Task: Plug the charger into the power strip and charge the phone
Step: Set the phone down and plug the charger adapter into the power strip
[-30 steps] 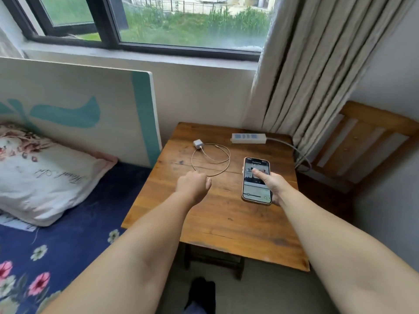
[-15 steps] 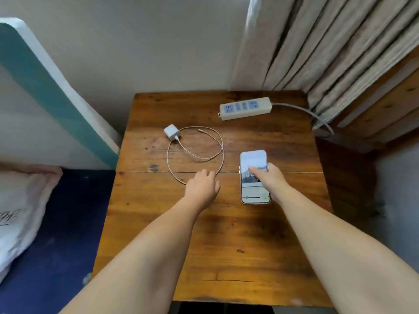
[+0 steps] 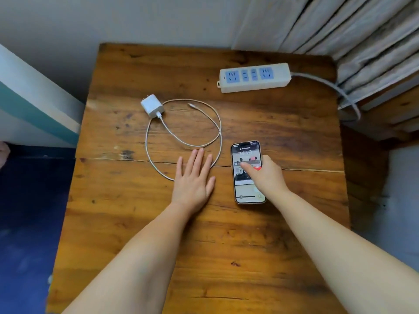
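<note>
On table: white charger unplugged (cable looped); left hand flat, right hand touching phone.

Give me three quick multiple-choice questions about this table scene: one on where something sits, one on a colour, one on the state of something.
1. Where is the power strip on the table?
A. far right part, near the curtain
B. near edge, by the arms
C. under the phone

2. What colour are the strip's socket faces?
A. red
B. blue
C. black

3. What state is the charger in?
A. plugged into the strip
B. held in a hand
C. lying unplugged on the table

Answers: 1 A, it lies at the back right with its cord running toward the curtain. 2 B, the panels are blue in a white body. 3 C, its prongs are bare and the cable lies looped loose.
</note>
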A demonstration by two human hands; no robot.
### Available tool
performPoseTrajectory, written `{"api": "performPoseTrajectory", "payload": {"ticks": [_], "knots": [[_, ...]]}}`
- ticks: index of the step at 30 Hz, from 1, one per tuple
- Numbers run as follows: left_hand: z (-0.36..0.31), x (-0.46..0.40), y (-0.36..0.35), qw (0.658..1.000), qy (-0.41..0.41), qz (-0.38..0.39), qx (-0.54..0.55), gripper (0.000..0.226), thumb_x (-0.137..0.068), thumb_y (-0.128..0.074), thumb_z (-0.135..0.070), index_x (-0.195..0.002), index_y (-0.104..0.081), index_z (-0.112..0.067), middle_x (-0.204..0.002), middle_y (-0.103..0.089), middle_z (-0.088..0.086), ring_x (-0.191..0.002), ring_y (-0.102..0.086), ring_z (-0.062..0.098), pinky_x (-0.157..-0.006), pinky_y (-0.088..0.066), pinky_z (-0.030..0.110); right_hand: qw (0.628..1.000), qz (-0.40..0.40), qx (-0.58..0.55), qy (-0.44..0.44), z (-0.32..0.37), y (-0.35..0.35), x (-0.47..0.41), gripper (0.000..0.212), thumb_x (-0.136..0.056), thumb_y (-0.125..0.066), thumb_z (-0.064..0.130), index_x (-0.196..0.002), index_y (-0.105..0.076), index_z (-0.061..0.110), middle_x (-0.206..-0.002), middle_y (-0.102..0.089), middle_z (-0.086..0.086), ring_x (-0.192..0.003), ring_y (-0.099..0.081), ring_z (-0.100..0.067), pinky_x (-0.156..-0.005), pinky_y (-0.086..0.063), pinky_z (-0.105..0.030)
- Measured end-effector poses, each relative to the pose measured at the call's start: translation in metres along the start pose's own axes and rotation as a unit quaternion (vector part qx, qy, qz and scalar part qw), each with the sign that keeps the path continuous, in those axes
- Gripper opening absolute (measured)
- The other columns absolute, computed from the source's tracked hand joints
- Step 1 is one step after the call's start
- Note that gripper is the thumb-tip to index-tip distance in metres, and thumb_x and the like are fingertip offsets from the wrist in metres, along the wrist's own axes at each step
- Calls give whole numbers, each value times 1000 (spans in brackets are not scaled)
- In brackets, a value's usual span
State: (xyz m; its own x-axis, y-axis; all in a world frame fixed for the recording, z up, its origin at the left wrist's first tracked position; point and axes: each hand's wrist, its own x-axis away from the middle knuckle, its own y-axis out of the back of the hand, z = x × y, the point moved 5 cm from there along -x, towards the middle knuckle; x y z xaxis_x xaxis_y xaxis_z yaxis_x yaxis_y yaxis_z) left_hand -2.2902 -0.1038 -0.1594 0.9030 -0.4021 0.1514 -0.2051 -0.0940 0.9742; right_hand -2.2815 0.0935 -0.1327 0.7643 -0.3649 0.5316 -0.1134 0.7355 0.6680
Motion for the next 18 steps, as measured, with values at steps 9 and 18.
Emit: {"api": "performPoseTrajectory", "payload": {"ticks": [9, 18], "knots": [[1, -1, -3, 999, 8, 36, 0, 61, -93, -25, -46, -147, -14, -22, -158, -13, 7, -145, -6, 23, -115, -3, 51, 887, -27, 451, 97, 18, 21, -6, 77, -80, -21, 78, -100, -58, 14, -74, -54, -2, -62, -51, -22, -43, -30, -22], [27, 0, 36, 999, 35, 17, 28, 56, -93, -28, -44, -143, -28, -18, -147, -38, 7, -136, -31, 22, -114, -17, 45, 868, -29, 479, 126, 77, 48, -29, 69, -87, -23, 70, -90, -65, 15, -60, -49, 2, -54, -47, -17, -43, -27, -22]]}}
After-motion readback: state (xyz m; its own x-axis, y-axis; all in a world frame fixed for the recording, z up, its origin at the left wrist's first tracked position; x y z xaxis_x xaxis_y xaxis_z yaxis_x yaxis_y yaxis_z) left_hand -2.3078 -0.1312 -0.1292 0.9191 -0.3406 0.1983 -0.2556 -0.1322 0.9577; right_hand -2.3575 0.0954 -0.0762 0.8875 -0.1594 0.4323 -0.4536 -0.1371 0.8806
